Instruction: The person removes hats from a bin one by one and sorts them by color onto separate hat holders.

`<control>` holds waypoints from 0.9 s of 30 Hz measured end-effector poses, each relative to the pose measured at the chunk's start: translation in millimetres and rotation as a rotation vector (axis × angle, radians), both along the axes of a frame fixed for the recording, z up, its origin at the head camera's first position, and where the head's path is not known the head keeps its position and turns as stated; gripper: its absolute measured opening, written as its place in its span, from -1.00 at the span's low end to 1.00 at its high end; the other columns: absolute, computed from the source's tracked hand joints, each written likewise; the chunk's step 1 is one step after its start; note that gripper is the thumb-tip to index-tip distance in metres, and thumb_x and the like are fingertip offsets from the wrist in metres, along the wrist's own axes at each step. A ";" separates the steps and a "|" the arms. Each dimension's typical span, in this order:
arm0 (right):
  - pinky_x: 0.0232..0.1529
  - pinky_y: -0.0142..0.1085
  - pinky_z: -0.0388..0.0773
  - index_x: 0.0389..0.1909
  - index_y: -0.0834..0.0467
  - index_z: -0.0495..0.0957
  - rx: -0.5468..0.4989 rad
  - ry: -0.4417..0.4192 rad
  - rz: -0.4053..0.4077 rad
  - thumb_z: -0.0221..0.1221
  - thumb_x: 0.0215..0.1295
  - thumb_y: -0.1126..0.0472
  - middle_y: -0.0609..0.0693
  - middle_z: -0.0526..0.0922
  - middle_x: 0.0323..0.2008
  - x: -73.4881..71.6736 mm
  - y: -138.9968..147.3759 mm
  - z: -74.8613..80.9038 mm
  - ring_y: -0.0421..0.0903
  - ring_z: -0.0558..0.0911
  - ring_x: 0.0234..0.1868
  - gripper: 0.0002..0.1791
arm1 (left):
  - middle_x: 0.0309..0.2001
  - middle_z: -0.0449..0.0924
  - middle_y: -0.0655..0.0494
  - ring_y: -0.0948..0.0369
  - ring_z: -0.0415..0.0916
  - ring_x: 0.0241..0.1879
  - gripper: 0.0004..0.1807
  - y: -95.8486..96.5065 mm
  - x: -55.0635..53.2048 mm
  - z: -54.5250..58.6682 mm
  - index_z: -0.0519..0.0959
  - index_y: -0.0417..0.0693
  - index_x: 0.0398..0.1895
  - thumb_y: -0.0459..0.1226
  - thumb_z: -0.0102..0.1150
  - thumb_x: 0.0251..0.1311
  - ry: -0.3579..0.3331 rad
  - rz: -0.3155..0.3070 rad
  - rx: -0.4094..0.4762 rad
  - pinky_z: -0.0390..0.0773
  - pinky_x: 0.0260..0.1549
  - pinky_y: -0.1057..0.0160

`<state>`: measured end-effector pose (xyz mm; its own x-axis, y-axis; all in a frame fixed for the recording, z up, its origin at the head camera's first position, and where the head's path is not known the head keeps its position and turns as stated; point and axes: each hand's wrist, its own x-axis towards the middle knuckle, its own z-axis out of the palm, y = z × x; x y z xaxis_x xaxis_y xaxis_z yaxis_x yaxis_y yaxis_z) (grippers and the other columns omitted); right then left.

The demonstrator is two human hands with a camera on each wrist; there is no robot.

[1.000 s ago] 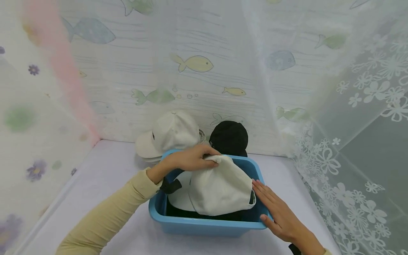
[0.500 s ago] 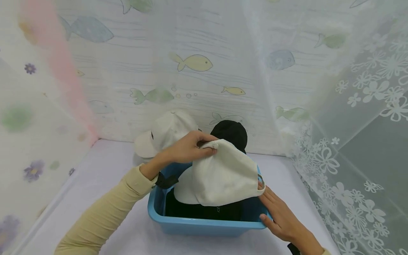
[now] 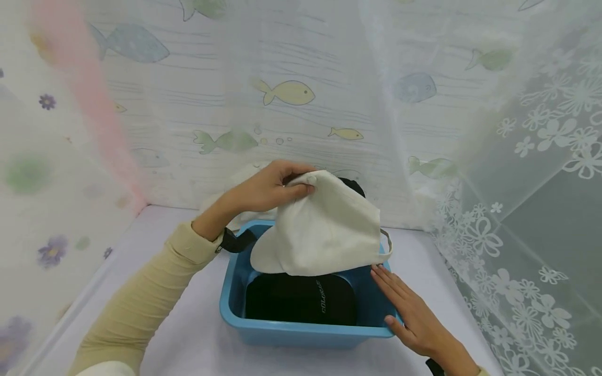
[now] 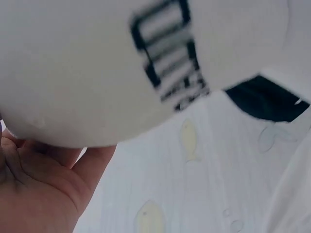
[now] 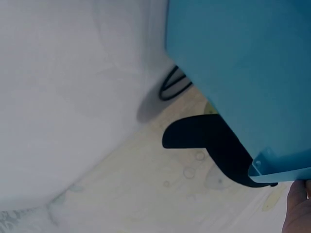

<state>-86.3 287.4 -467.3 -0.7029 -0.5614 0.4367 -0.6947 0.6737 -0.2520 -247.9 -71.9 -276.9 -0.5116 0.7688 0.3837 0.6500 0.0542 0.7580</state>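
My left hand (image 3: 268, 188) pinches the crown of a white baseball cap (image 3: 329, 230), holding it up over a light blue plastic bin (image 3: 301, 337). The cap's brim points left and its back strap hangs at the right. In the left wrist view, dark lettering (image 4: 170, 53) shows blurred on the cap, and the fingertips are hidden behind the fabric. My right hand (image 3: 416, 316) rests on the bin's right rim with fingers straight. Inside the bin lies a black cap (image 3: 301, 300) with pale lettering on it.
Behind the bin stand a white cap (image 3: 244, 175), mostly covered by my left hand, and a black cap (image 3: 355, 186), mostly covered by the raised cap. A white cloth (image 3: 178, 292) covers the table. Fish-patterned sheer curtain (image 3: 329, 68) hangs at the back.
My left hand has lifted the white cap up out of the bin, uncovering the black cap inside. My right hand has stayed at the bin's right rim.
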 end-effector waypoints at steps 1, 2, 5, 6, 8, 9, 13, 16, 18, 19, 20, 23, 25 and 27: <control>0.59 -0.41 -0.21 0.56 0.29 0.12 0.001 -0.001 0.005 -0.19 0.62 -0.11 0.16 0.18 0.57 -0.3 -0.7 0.5 -0.01 0.06 0.62 -0.28 | -0.01 0.67 -0.06 0.14 0.65 -0.20 -0.67 -2.2 -0.7 4.0 0.57 -0.24 0.23 -0.39 0.09 0.46 0.015 0.009 0.007 0.72 -0.27 0.16; 0.59 -0.40 -0.21 0.56 0.30 0.13 0.002 0.003 0.010 -0.19 0.62 -0.11 0.19 0.20 0.56 -0.8 -1.0 1.1 0.01 0.07 0.62 -0.28 | -0.01 0.67 -0.05 0.15 0.64 -0.19 -0.67 -4.6 -1.5 7.7 0.57 -0.24 0.23 -0.40 0.09 0.46 0.034 0.019 0.016 0.70 -0.25 0.17; 0.59 -0.39 -0.19 0.56 0.31 0.12 0.005 0.006 0.021 -0.18 0.62 -0.10 0.21 0.19 0.55 -1.5 -1.7 3.1 0.04 0.08 0.61 -0.28 | 0.01 0.67 -0.04 0.17 0.61 -0.13 -0.66 -11.3 -5.8 17.6 0.58 -0.24 0.24 -0.40 0.09 0.46 0.084 0.054 0.043 0.65 -0.16 0.21; 0.59 -0.39 -0.19 0.56 0.31 0.12 0.006 0.006 0.024 -0.17 0.62 -0.10 0.19 0.19 0.56 -1.6 -2.0 3.4 0.05 0.08 0.61 -0.28 | 0.02 0.67 -0.04 0.17 0.60 -0.12 -0.66 -13.7 -7.4 20.9 0.58 -0.24 0.24 -0.41 0.09 0.46 0.097 0.067 0.049 0.63 -0.14 0.22; 0.59 -0.38 -0.18 0.56 0.31 0.12 0.006 0.010 0.027 -0.16 0.62 -0.08 0.18 0.18 0.56 -1.3 -2.0 3.7 0.05 0.09 0.61 -0.29 | 0.03 0.67 -0.05 0.16 0.59 -0.11 -0.66 -18.0 -11.2 26.9 0.58 -0.24 0.23 -0.41 0.10 0.45 0.125 0.093 0.058 0.61 -0.11 0.24; 0.59 -0.39 -0.19 0.56 0.30 0.12 0.006 0.008 0.026 -0.15 0.62 -0.07 0.16 0.17 0.57 -0.9 -2.1 3.8 0.05 0.09 0.61 -0.29 | 0.03 0.67 -0.06 0.15 0.59 -0.10 -0.66 -20.0 -13.0 29.9 0.59 -0.24 0.23 -0.42 0.10 0.45 0.135 0.106 0.060 0.61 -0.10 0.24; 0.59 -0.40 -0.21 0.57 0.28 0.12 0.009 0.009 0.009 -0.17 0.61 -0.10 0.15 0.18 0.57 0.6 -1.8 2.6 0.03 0.09 0.61 -0.29 | 0.04 0.68 -0.08 0.14 0.59 -0.09 -0.68 -29.0 -20.7 39.7 0.61 -0.24 0.20 -0.43 0.13 0.42 0.176 0.169 0.064 0.59 -0.08 0.29; 0.59 -0.40 -0.21 0.57 0.27 0.12 0.008 0.014 0.001 -0.21 0.62 -0.13 0.18 0.21 0.55 0.8 -1.4 2.0 0.03 0.09 0.61 -0.28 | 0.05 0.68 -0.09 0.16 0.60 -0.08 -0.68 -35.3 -27.6 44.3 0.63 -0.23 0.18 -0.43 0.15 0.41 0.201 0.232 0.069 0.57 -0.06 0.33; 0.59 -0.39 -0.20 0.56 0.28 0.13 0.005 0.018 0.005 -0.20 0.62 -0.12 0.20 0.22 0.54 1.1 -1.1 1.9 0.03 0.10 0.61 -0.28 | 0.05 0.69 -0.08 0.19 0.59 -0.08 -0.68 -38.9 -32.1 46.1 0.64 -0.22 0.18 -0.42 0.16 0.40 0.212 0.279 0.065 0.55 -0.06 0.35; 0.59 -0.39 -0.19 0.56 0.28 0.13 0.004 0.022 0.008 -0.19 0.62 -0.12 0.20 0.22 0.54 1.2 -1.0 2.0 0.03 0.10 0.61 -0.28 | 0.04 0.69 -0.08 0.20 0.59 -0.09 -0.68 -40.7 -34.6 46.3 0.64 -0.21 0.18 -0.42 0.16 0.41 0.216 0.301 0.062 0.55 -0.07 0.36; 0.59 -0.40 -0.19 0.56 0.29 0.14 0.002 0.023 0.010 -0.18 0.61 -0.11 0.19 0.22 0.54 1.2 -0.9 2.2 0.03 0.10 0.61 -0.28 | 0.03 0.69 -0.09 0.21 0.58 -0.10 -0.68 -42.2 -37.2 46.4 0.64 -0.21 0.18 -0.42 0.16 0.41 0.218 0.320 0.061 0.54 -0.08 0.36; 0.59 -0.39 -0.17 0.54 0.32 0.15 0.001 0.034 0.022 -0.17 0.61 -0.10 0.17 0.20 0.56 1.0 -1.1 2.8 0.04 0.10 0.61 -0.28 | 0.02 0.70 -0.09 0.20 0.57 -0.13 -0.69 -46.7 -45.4 44.0 0.66 -0.19 0.16 -0.40 0.17 0.41 0.214 0.380 0.052 0.52 -0.11 0.36; 0.59 -0.38 -0.16 0.54 0.33 0.15 0.000 0.038 0.027 -0.16 0.61 -0.09 0.16 0.19 0.56 0.9 -1.4 3.2 0.04 0.10 0.61 -0.28 | 0.03 0.69 -0.10 0.17 0.57 -0.12 -0.69 -50.0 -51.4 40.7 0.65 -0.19 0.17 -0.40 0.16 0.41 0.209 0.413 0.043 0.51 -0.11 0.36; 0.59 -0.38 -0.16 0.54 0.34 0.16 0.002 0.040 0.028 -0.15 0.61 -0.09 0.16 0.19 0.56 1.0 -1.8 3.1 0.05 0.10 0.60 -0.28 | 0.05 0.69 -0.12 0.13 0.58 -0.08 -0.68 -53.2 -58.2 36.2 0.65 -0.19 0.18 -0.39 0.15 0.42 0.200 0.440 0.031 0.50 -0.09 0.35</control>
<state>-85.3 285.6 -464.2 -0.6689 -0.5812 0.4634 -0.7226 0.6545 -0.2222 -306.1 -125.1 -240.7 -0.6996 0.4823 0.5272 0.7035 0.3359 0.6263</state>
